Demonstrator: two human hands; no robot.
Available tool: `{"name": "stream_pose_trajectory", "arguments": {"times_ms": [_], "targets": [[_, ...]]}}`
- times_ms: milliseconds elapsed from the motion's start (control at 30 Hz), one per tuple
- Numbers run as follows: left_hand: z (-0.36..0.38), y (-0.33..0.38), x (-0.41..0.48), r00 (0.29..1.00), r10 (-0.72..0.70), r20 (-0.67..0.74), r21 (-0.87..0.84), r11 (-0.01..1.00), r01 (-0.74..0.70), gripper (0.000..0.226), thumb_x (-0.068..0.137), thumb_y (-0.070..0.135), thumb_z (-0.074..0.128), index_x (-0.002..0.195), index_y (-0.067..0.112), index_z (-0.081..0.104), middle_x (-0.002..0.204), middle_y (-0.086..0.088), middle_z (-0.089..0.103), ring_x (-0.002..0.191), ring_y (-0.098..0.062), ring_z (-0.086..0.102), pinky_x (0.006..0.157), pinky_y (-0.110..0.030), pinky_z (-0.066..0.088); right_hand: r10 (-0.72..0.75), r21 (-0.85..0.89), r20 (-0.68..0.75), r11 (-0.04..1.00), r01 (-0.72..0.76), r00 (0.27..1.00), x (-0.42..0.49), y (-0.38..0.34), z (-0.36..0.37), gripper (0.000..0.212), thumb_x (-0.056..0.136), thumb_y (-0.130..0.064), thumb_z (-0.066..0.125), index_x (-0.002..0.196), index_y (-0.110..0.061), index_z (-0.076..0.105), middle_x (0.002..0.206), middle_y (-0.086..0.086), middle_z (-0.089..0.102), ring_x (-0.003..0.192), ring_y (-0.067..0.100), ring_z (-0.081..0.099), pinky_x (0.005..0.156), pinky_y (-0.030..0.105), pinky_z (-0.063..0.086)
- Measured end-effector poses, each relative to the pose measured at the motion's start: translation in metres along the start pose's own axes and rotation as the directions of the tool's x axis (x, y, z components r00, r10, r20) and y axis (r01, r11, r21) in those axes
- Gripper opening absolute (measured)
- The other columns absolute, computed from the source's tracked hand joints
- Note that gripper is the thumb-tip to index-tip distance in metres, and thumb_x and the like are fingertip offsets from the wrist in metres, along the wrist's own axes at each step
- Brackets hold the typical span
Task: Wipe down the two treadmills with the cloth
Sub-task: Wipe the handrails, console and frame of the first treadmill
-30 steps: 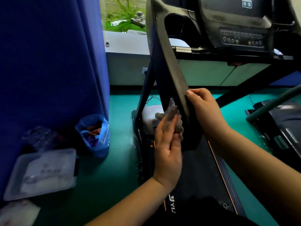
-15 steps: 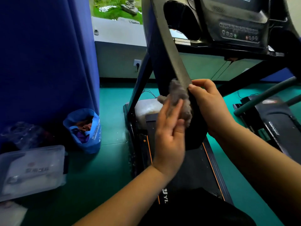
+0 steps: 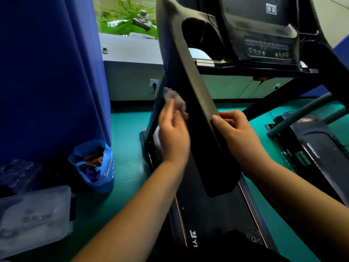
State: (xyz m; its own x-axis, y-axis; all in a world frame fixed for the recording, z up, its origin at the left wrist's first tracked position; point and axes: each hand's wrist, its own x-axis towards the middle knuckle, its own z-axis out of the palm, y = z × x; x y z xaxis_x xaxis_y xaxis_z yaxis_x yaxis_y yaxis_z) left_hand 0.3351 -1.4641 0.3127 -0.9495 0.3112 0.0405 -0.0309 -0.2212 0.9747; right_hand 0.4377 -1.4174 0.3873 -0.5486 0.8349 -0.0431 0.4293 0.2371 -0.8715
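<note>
Cloth, grey and bunched, sat just left of the frame's centre. The straight fingers of my left grip pressed it flat against the outer face of the handrail on the near treadmill; both were blurred. My right grip curled round the handrail's inner edge. The second treadmill stood at the right, and a blue bag at the lower left.

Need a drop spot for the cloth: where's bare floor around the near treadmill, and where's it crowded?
Bare green floor lies between the blue bag and the near treadmill's deck. A narrower strip runs between it and the second treadmill, past the right hand gripping the handrail; a cable trails there. Crowded: curtain corner, with bag and plastic box.
</note>
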Motion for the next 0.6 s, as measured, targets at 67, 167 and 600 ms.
{"name": "stream_pose_trajectory", "arguments": {"times_ms": [67,167,600], "targets": [[0.004,0.001,-0.02,0.972,0.19,0.14,0.052,0.979,-0.199,0.039,0.097,0.013,0.044,0.135,0.008,0.051,0.145,-0.008,0.044,0.134,-0.011,0.037,0.113,-0.018,0.025,-0.002,0.0,-0.011,1.0,0.002,1.0,0.0,0.0,0.0,0.022,0.088,-0.038,0.063,0.105,-0.024,0.06,0.105,-0.005,0.067,0.098,0.011,0.064,0.094,0.042,0.051],[0.014,-0.002,0.018,0.94,0.271,0.207,0.059,0.956,-0.288,0.041,0.095,0.014,0.041,0.134,0.004,0.05,0.145,-0.013,0.043,0.136,-0.012,0.033,0.111,-0.011,0.021,-0.03,-0.036,-0.032,0.999,0.029,0.999,0.0,0.002,0.0,0.025,0.088,-0.038,0.063,0.106,-0.022,0.06,0.104,-0.006,0.066,0.097,0.011,0.063,0.093,0.04,0.051],[0.055,0.01,0.216,0.971,-0.054,0.232,0.098,0.995,0.032,0.04,0.104,0.015,0.031,0.142,0.008,0.041,0.144,-0.01,0.045,0.13,-0.019,0.044,0.078,0.002,0.034,-0.035,0.056,-0.033,0.998,0.037,0.999,-0.001,0.008,-0.002,0.02,0.087,-0.032,0.064,0.103,-0.021,0.063,0.098,-0.005,0.068,0.088,0.007,0.066,0.073,0.023,0.049]]}}
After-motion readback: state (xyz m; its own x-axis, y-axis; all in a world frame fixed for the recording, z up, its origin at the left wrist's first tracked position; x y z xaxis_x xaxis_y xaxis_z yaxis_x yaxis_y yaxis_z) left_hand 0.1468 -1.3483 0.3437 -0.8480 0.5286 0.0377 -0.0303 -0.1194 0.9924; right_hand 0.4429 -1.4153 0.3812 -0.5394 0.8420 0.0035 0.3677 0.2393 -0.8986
